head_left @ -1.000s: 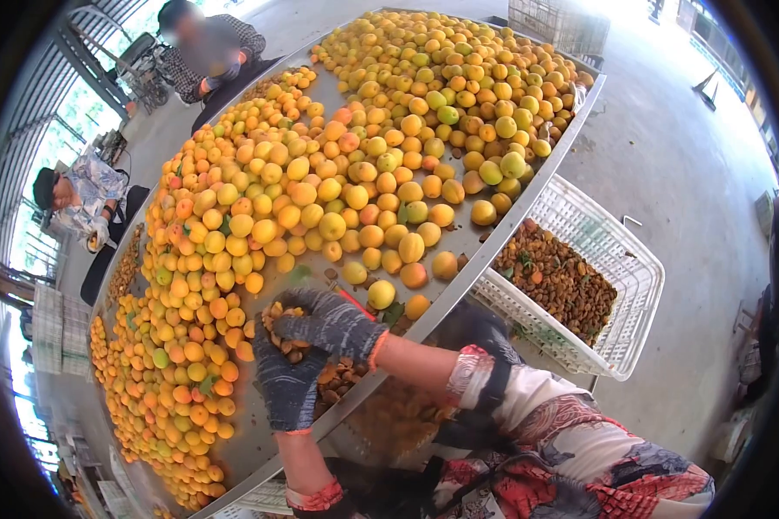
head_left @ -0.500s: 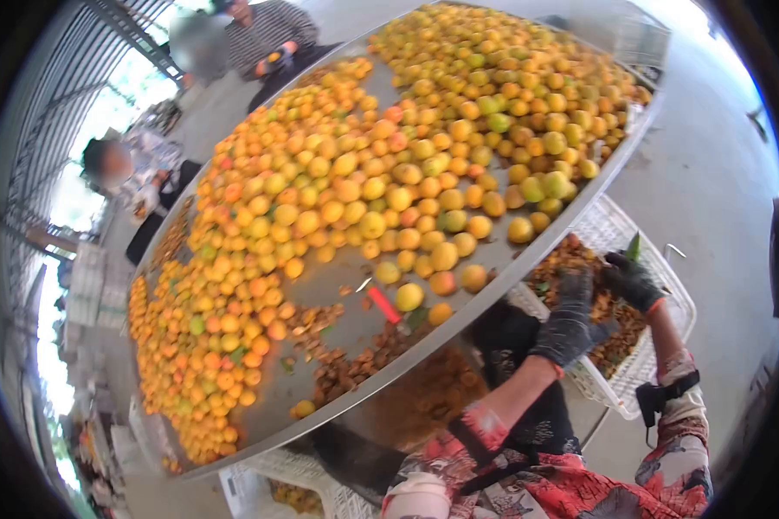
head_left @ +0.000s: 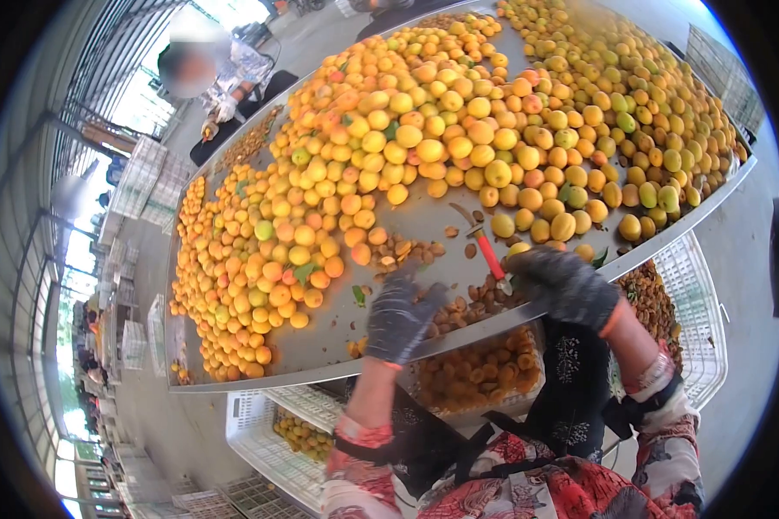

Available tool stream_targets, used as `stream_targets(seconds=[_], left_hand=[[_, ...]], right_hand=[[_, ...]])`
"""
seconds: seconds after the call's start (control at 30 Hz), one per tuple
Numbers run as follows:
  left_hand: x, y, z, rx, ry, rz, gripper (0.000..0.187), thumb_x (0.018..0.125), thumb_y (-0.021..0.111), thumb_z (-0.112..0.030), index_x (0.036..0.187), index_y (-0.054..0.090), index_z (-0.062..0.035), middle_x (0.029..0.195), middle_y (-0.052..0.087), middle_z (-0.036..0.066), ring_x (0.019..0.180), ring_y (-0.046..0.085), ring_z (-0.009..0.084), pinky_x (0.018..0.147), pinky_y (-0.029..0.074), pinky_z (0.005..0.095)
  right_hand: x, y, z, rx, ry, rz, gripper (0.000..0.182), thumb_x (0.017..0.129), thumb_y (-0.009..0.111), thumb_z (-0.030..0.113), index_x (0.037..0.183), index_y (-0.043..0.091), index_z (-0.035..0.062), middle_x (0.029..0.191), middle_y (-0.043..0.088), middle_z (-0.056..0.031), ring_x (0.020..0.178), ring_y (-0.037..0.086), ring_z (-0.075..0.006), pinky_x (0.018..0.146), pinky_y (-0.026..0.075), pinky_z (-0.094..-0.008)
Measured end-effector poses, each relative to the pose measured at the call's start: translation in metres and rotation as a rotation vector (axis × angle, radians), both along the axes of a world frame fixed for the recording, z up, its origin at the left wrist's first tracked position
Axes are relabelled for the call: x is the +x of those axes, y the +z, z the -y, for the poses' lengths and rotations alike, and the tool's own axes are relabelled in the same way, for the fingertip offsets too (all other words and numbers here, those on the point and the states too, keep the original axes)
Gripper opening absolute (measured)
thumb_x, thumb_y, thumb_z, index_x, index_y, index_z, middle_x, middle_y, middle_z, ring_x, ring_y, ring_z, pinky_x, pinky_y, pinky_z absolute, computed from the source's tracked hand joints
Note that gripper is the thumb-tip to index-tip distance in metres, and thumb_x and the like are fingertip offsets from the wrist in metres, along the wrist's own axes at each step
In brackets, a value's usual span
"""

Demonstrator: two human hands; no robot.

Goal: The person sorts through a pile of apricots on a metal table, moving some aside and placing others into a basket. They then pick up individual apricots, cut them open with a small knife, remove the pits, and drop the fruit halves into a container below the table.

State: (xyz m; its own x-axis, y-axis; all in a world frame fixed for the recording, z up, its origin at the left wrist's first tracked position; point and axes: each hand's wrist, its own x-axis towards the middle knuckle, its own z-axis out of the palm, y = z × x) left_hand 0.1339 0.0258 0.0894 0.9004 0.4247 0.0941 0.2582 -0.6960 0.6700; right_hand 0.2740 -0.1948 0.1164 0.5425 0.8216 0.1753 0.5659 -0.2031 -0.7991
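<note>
My left hand (head_left: 398,316), in a dark grey glove, is over the near part of the metal table (head_left: 325,346). Its fingers are spread, nothing is in them, and brown fruit pits (head_left: 463,311) lie beside them. My right hand (head_left: 567,285), gloved too, reaches in over the table's near edge. Its fingers point left, apart from the thumb and slightly blurred, close to a red-handled knife (head_left: 488,253) with a curved blade. Loose apricots (head_left: 407,138) cover much of the tabletop. A few halved pieces (head_left: 398,251) lie near the pits.
Below the table edge, a crate of orange apricot halves (head_left: 480,368) stands by my legs. A white crate (head_left: 701,294) holding brown pits is at right, another with yellowish fruit (head_left: 303,437) at lower left. Across the table sits a person (head_left: 225,78). Stacked crates (head_left: 143,177) stand at left.
Both my hands have left the pit-filled crate at right and come over the table. The green leaf seen by my right hand no longer shows there. The view has swung left.
</note>
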Motion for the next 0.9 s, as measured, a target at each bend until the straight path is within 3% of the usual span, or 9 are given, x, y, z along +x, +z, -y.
stream_targets(seconds=[0.13, 0.27, 0.37, 0.53, 0.6, 0.63, 0.7, 0.8, 0.9], left_hand=[[-0.039, 0.0, -0.045, 0.209, -0.068, -0.594, 0.059, 0.076, 0.059, -0.047, 0.119, 0.049, -0.008, 0.098, 0.061, 0.015, 0.087, 0.06, 0.0269, 0.076, 0.046, 0.0369], [-0.035, 0.009, -0.039, 0.189, -0.175, -0.632, 0.06, 0.075, 0.057, -0.052, 0.115, 0.05, -0.0084, 0.102, 0.061, 0.015, 0.091, 0.059, 0.0304, 0.078, 0.045, 0.0385], [-0.018, 0.006, -0.031, 0.061, -0.261, -0.631, 0.079, 0.068, 0.056, -0.062, 0.116, 0.047, 0.0011, 0.1, 0.059, 0.023, 0.095, 0.057, 0.0343, 0.082, 0.044, 0.0412], [-0.023, -0.015, -0.035, -0.24, -0.196, -0.338, 0.082, 0.065, 0.063, -0.058, 0.12, 0.044, 0.0004, 0.104, 0.057, 0.023, 0.099, 0.055, 0.0348, 0.083, 0.043, 0.04], [-0.035, -0.032, -0.053, -0.232, -0.103, -0.271, 0.082, 0.065, 0.064, -0.056, 0.122, 0.043, 0.0003, 0.104, 0.057, 0.023, 0.099, 0.055, 0.0349, 0.083, 0.043, 0.0401], [-0.04, -0.036, -0.062, -0.224, -0.009, -0.21, 0.082, 0.066, 0.066, -0.053, 0.123, 0.042, 0.0002, 0.104, 0.057, 0.023, 0.099, 0.055, 0.0351, 0.083, 0.043, 0.0401], [-0.046, -0.007, -0.067, -0.217, 0.017, -0.285, 0.082, 0.067, 0.065, -0.052, 0.125, 0.041, 0.0003, 0.105, 0.057, 0.023, 0.099, 0.055, 0.0352, 0.084, 0.043, 0.0404], [-0.053, -0.008, -0.072, -0.023, 0.03, -0.346, 0.081, 0.068, 0.065, -0.051, 0.125, 0.04, 0.0006, 0.105, 0.056, 0.024, 0.1, 0.055, 0.0351, 0.084, 0.043, 0.0408], [-0.053, -0.012, -0.074, 0.105, -0.022, -0.454, 0.079, 0.069, 0.064, -0.05, 0.125, 0.04, 0.0012, 0.103, 0.056, 0.025, 0.097, 0.055, 0.0353, 0.083, 0.044, 0.0408]], right_hand=[[-0.014, -0.019, -0.063, -0.4, 0.221, 0.209, 0.034, 0.082, 0.051, 0.028, 0.108, 0.055, 0.006, 0.095, 0.059, -0.0175, 0.089, 0.058, -0.0313, 0.08, 0.046, -0.0372], [-0.026, 0.005, -0.083, -0.798, 0.41, 0.361, 0.035, 0.084, 0.045, 0.029, 0.112, 0.053, 0.0095, 0.1, 0.057, -0.0187, 0.093, 0.056, -0.0317, 0.078, 0.047, -0.0399], [-0.031, -0.003, -0.094, -0.805, 0.388, 0.385, 0.047, 0.074, 0.06, 0.031, 0.113, 0.051, 0.0064, 0.097, 0.058, -0.0161, 0.086, 0.058, -0.0334, 0.076, 0.047, -0.0422], [-0.042, -0.022, -0.116, -0.639, 0.306, 0.213, 0.046, 0.078, 0.058, 0.026, 0.116, 0.048, 0.0028, 0.1, 0.058, -0.0162, 0.095, 0.054, -0.0281, 0.083, 0.045, -0.0388], [-0.042, 0.0, -0.126, -0.588, 0.295, -0.448, 0.045, 0.081, 0.057, 0.021, 0.121, 0.046, 0.0042, 0.103, 0.058, -0.0138, 0.103, 0.052, -0.0203, 0.086, 0.044, -0.035], [-0.029, -0.03, -0.132, -0.593, 0.299, -0.441, 0.045, 0.081, 0.057, 0.021, 0.121, 0.046, 0.0042, 0.103, 0.058, -0.0138, 0.103, 0.052, -0.0203, 0.086, 0.044, -0.035], [0.0, -0.119, -0.143, 0.0, 0.584, -0.125, 0.044, 0.084, 0.054, 0.019, 0.124, 0.044, 0.0056, 0.111, 0.056, -0.0121, 0.105, 0.051, -0.0128, 0.085, 0.045, -0.032], [0.004, -0.026, -0.177, -0.364, 0.192, -0.012, 0.039, 0.086, 0.052, 0.025, 0.121, 0.048, 0.0087, 0.119, 0.052, -0.0118, 0.11, 0.049, -0.0155, 0.088, 0.043, -0.0335], [0.015, -0.064, -0.211, -0.284, 0.152, 0.266, 0.044, 0.081, 0.051, 0.041, 0.118, 0.052, 0.0169, 0.127, 0.045, -0.0112, 0.109, 0.049, -0.0284, 0.092, 0.039, -0.0363]])
